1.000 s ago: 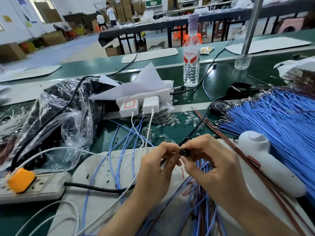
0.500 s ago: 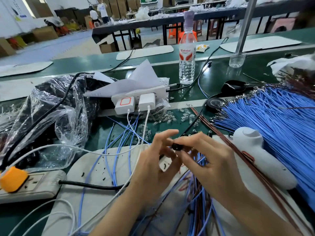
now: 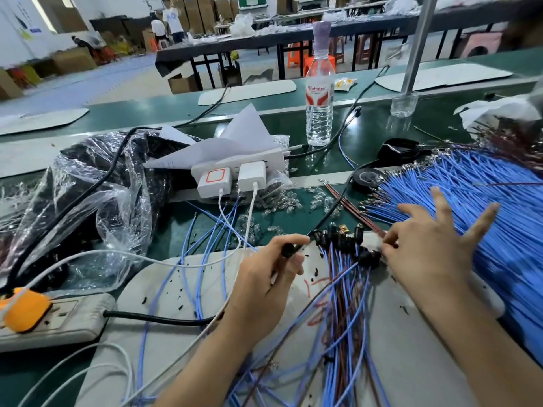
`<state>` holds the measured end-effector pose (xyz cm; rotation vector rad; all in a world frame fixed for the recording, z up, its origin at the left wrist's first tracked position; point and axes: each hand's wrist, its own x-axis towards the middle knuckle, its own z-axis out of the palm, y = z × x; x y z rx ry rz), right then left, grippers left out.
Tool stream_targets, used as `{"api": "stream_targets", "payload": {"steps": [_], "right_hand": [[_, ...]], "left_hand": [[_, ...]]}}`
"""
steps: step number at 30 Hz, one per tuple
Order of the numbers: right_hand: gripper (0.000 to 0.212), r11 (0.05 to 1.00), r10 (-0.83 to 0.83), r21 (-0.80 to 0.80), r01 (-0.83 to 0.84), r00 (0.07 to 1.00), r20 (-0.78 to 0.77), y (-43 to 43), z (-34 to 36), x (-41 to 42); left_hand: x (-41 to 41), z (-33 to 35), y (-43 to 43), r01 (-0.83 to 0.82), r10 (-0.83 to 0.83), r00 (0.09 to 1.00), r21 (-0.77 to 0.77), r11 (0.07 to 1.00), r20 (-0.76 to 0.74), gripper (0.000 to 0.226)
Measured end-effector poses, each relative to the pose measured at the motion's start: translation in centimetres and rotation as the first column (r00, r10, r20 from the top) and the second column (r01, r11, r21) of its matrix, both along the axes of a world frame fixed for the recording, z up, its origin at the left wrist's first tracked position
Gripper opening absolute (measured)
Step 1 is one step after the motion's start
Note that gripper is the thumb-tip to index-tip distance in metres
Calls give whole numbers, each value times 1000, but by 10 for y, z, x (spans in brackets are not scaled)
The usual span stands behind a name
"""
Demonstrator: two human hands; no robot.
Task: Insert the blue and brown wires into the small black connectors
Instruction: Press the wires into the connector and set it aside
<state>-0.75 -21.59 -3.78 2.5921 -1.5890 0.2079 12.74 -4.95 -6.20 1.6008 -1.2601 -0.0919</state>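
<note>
My left hand (image 3: 261, 280) pinches a small black connector (image 3: 287, 249) between thumb and fingers above the grey work mat (image 3: 176, 292). My right hand (image 3: 426, 254) is off to the right. Its thumb and forefinger pinch the near end of the loose brown wires (image 3: 346, 204), and its other fingers are spread over the big bundle of blue wires (image 3: 476, 189). Between my hands lies a cluster of black connectors (image 3: 338, 239) with blue and brown wires (image 3: 343, 306) trailing toward me.
A power strip with an orange plug (image 3: 25, 309) lies at the left, with a crumpled plastic bag (image 3: 97, 201) behind it. White chargers (image 3: 232, 174) and a water bottle (image 3: 319, 92) stand further back. Small clear parts (image 3: 282, 201) are scattered on the green bench.
Both hands held the black connector together before. My right hand has let go and moved right to the brown wires; my left hand keeps the connector.
</note>
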Motion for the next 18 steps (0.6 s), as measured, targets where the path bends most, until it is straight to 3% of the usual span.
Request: {"api": "stream_targets", "payload": {"steps": [3,10,16,18], "right_hand": [[13,999,-3,-47,3,1000,-5,-1,-2,-2],[16,998,-4,-66,-3,993,-114,-4,-1,6],[20,993,54,-105,-46,996,73,-4,-5,5],[20,995,53,-87,-49,997,49,-4,-5,4]], "left_hand": [[-1,0,0,4,-3,999,11,1000,-46,21],[-2,2,1,2,-2,1000,18,1000,-1,20],[-3,2,2,-8,8,1000,-9,1000,5,20],[-4,3,2,-14,14,1000,-28,1000,-8,21]]}}
